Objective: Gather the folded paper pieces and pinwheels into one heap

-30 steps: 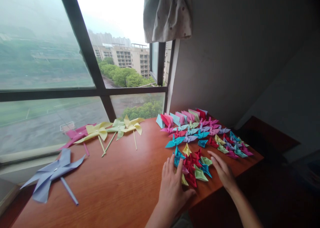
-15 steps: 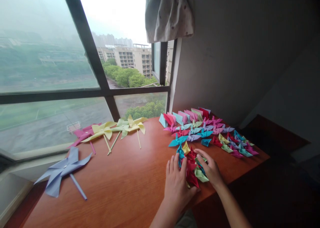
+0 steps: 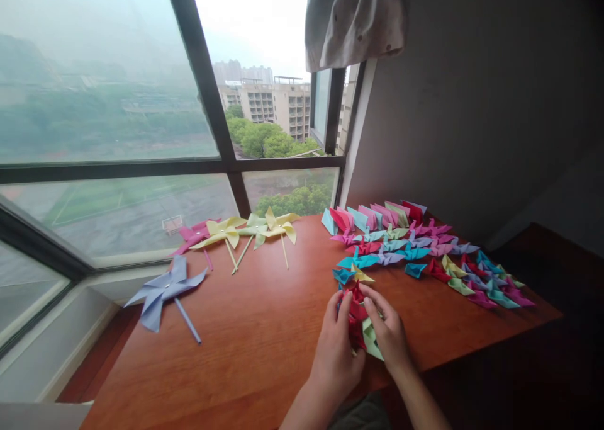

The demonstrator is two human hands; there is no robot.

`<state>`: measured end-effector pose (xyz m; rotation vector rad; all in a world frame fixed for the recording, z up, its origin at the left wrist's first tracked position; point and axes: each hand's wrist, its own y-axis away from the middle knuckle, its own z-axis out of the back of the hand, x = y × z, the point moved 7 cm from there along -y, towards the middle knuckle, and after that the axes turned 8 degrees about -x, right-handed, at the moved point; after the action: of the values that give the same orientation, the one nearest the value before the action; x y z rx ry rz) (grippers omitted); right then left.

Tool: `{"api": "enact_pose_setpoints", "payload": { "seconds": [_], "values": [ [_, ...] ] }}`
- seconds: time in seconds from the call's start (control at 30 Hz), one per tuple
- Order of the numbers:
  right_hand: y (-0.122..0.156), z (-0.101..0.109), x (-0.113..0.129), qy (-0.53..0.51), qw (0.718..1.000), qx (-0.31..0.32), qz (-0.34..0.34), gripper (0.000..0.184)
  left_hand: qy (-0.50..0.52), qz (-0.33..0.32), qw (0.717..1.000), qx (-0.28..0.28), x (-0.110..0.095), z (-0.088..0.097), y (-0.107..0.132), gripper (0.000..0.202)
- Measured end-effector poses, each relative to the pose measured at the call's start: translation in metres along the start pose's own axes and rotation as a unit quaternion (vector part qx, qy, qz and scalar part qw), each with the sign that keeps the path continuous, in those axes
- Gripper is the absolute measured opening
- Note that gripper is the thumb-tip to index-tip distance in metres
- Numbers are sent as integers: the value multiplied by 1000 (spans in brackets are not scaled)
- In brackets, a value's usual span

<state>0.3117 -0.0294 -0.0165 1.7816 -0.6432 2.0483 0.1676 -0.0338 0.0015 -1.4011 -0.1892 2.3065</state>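
At the table's near right, my left hand (image 3: 334, 349) curls around the left side of a small bunch of red folded paper pieces (image 3: 357, 320). My right hand (image 3: 387, 334) closes in from the other side, fingertips on the red paper. Light green folded paper (image 3: 372, 342) shows below, between the hands; my fingers hide much of the bunch. Just beyond the fingertips lie a blue folded paper piece (image 3: 343, 276) and a yellow one (image 3: 362, 275). Another blue paper piece (image 3: 415, 270) sits farther right.
Rows of colourful folded paper cranes (image 3: 389, 246) and paper boats (image 3: 476, 279) cover the right of the wooden table (image 3: 226, 367). Several paper pinwheels stand along the window side, with a lavender pinwheel (image 3: 166, 288) at left. A curtain (image 3: 356, 24) hangs above; the wall rises at right.
My hands have drawn closer together around the bunch of folded paper. The yellow and blue pieces now lie apart from it, beyond my fingers. The view has swung left.
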Motion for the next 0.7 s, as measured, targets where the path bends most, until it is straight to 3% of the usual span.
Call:
{"api": "enact_pose_setpoints", "payload": {
  "seconds": [0.23, 0.43, 0.57, 0.7],
  "values": [
    [18, -31, -5, -153, 984, -6, -91, 42, 96, 17, 990, -104, 3, 27, -3, 76],
    [29, -68, 4, -244, 957, -42, -149, 38, 140, 76, 971, -177, 23, 49, -5, 63],
    [27, -124, 21, -292, 938, -22, -184, 35, 127, 77, 958, -245, 40, 92, -17, 53],
    [15, -198, 52, -324, 928, 26, -184, 34, 100, 88, 945, -300, 63, 159, -38, 48]
  ]
}}
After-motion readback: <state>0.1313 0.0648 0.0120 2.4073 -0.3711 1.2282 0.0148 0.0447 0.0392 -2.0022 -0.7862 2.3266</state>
